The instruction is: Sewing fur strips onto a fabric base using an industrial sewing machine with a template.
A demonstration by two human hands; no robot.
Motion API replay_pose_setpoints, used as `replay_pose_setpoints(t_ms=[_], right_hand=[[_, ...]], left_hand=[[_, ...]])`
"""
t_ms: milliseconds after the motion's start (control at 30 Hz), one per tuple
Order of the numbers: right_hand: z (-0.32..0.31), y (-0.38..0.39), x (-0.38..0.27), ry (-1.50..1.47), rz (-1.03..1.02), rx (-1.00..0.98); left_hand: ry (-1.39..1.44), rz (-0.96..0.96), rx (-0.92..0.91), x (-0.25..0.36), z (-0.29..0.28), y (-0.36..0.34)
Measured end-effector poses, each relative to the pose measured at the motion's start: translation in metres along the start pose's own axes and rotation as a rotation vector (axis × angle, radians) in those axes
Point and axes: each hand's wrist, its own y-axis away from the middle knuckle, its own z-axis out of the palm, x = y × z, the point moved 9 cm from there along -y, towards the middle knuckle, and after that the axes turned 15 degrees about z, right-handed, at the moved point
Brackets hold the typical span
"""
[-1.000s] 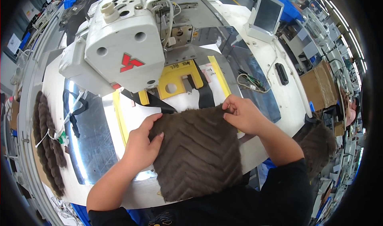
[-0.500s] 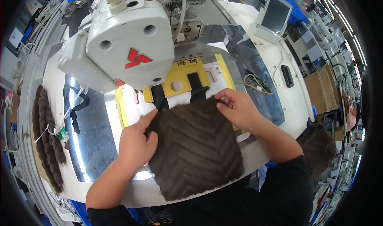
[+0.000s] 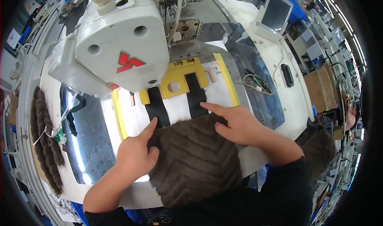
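A dark brown fur panel (image 3: pixel 191 158) with chevron ridges lies in front of me, its near end against my body. Two black strips run from its far edge to a yellow template (image 3: pixel 171 77): a left strip (image 3: pixel 154 100) and a right strip (image 3: pixel 194 92). My left hand (image 3: pixel 135 156) rests at the panel's far left corner, index finger stretched onto the left strip, thumb apart. On the far right corner lies my right hand (image 3: pixel 239 124), its index finger pointing onto the right strip. Neither hand grips anything.
A large white sewing machine head (image 3: pixel 115 34) overhangs the template at left. Grey fur strips (image 3: pixel 44 134) tied with white cord lie at far left. A screen (image 3: pixel 276 12) stands back right; wires (image 3: pixel 257 82) and a black oblong object (image 3: pixel 287 76) lie below it. More brown fur (image 3: pixel 319 150) sits right.
The fur panel has slid toward me, uncovering more of both black strips. My right hand has let go of the panel's corner and moved its index finger onto the right strip.
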Motion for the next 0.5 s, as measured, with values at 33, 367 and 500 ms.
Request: replay_pose_setpoints(t_ms=[33,367,500], right_hand=[[-0.001,-0.001,-0.001,-0.001,0.001,0.001],[-0.012,-0.036,0.012,-0.119,0.16,0.025],[-0.017,-0.017,0.012,-0.148,0.162,0.171]], left_hand=[[0.012,-0.011,-0.013,-0.001,0.0,-0.001],[-0.003,0.029,0.27,-0.014,-0.02,-0.02],[0.101,-0.057,0.329,-0.017,-0.021,-0.001]])
